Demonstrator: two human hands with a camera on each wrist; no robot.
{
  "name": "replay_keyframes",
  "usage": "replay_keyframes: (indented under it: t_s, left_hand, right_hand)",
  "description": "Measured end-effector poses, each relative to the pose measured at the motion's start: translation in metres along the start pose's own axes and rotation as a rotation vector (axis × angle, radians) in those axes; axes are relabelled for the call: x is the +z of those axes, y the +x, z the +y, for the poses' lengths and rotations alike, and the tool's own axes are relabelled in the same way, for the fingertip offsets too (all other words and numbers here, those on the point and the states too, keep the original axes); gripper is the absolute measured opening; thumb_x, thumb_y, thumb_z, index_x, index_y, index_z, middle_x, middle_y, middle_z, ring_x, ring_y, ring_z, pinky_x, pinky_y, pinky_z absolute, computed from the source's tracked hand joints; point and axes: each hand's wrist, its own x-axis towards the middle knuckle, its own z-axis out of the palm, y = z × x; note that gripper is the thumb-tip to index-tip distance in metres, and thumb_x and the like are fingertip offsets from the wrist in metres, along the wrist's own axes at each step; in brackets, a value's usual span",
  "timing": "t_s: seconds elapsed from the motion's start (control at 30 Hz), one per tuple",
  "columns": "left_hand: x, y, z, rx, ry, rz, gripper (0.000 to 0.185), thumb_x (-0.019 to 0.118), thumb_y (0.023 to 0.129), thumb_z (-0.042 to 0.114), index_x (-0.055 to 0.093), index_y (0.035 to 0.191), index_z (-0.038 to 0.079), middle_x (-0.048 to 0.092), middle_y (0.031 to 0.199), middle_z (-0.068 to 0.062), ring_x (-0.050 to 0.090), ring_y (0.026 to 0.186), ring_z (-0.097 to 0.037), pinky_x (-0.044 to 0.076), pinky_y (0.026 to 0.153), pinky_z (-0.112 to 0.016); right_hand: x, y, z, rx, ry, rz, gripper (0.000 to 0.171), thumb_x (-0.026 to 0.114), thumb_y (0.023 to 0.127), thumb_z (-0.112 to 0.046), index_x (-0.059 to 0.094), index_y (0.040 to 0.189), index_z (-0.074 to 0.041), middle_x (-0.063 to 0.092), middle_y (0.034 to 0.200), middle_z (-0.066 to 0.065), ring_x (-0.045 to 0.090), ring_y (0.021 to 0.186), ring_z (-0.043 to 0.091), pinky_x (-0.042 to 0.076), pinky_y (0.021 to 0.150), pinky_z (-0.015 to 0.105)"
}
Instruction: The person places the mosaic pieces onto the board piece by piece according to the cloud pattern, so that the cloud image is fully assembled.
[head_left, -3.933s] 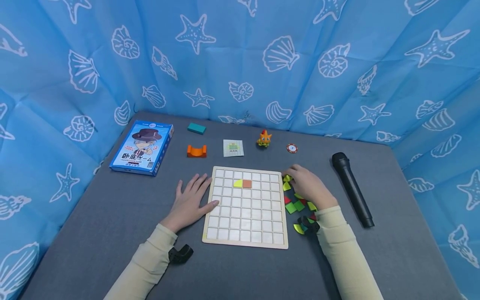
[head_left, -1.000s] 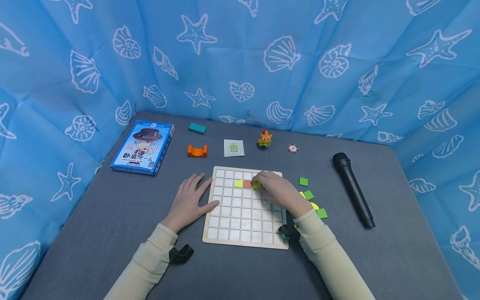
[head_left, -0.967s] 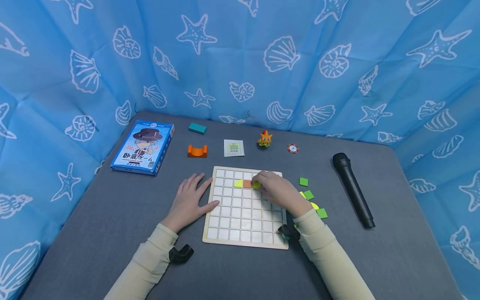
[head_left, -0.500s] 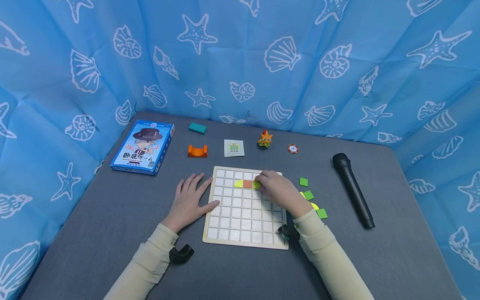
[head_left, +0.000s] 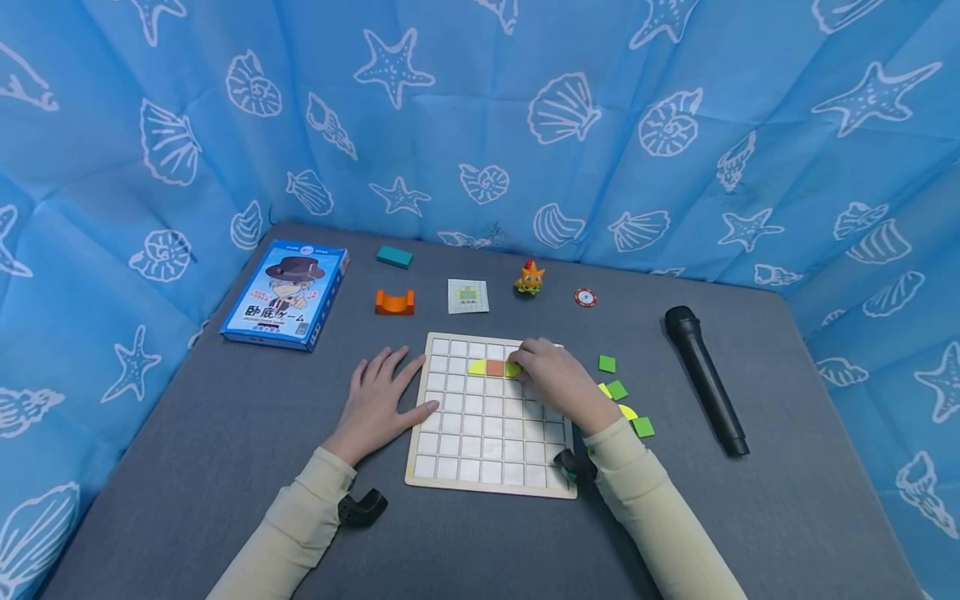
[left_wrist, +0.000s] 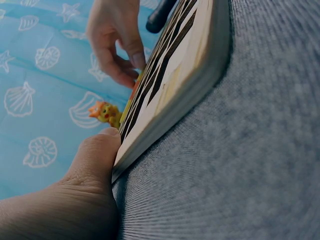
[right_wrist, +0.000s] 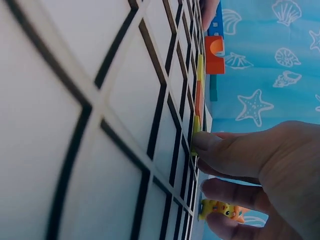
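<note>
A wooden grid board (head_left: 470, 424) with white cells lies flat on the table. My left hand (head_left: 378, 410) is spread at its left side, the thumb resting on the border. In the second row from the top, a yellow tile (head_left: 477, 367) with a rounded corner sits beside an orange-brown square tile (head_left: 495, 367). Right of these, my right hand (head_left: 557, 381) has thumb and fingertip on another yellow tile (head_left: 512, 369), partly covered by the fingers. The right wrist view shows the thumb pinching this yellow tile (right_wrist: 196, 124) at the cell, in line with the other two.
Right of the board lie green tiles (head_left: 607, 363) and yellow ones, some hidden by the right forearm; farther right is a black microphone (head_left: 705, 379). Behind stand a blue game box (head_left: 288, 296), teal block (head_left: 394, 257), orange arch block (head_left: 394, 302), pattern card (head_left: 467, 296), toy figure (head_left: 529, 277) and poker chip (head_left: 586, 297).
My right hand has come from the loose tiles onto the board with a yellow tile. Over the last second that tile has shifted slightly into line with the orange-brown one. My left hand stays put.
</note>
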Motion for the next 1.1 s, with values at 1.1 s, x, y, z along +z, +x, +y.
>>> replay_keyframes:
  t_s: [1.1]
  left_hand:
    - [-0.001, 0.000, 0.000, 0.004, -0.014, -0.004, 0.080, 0.052, 0.086, 0.067, 0.034, 0.150, 0.023, 0.027, 0.156, -0.011, 0.016, 0.144, -0.034, 0.007, 0.112, -0.061]
  right_hand:
    - [-0.048, -0.078, 0.063, 0.261, 0.149, -0.159, 0.023, 0.061, 0.092, -0.006, 0.065, 0.114, -0.001, 0.065, 0.103, 0.010, 0.058, 0.083, 0.018, 0.052, 0.074, 0.039]
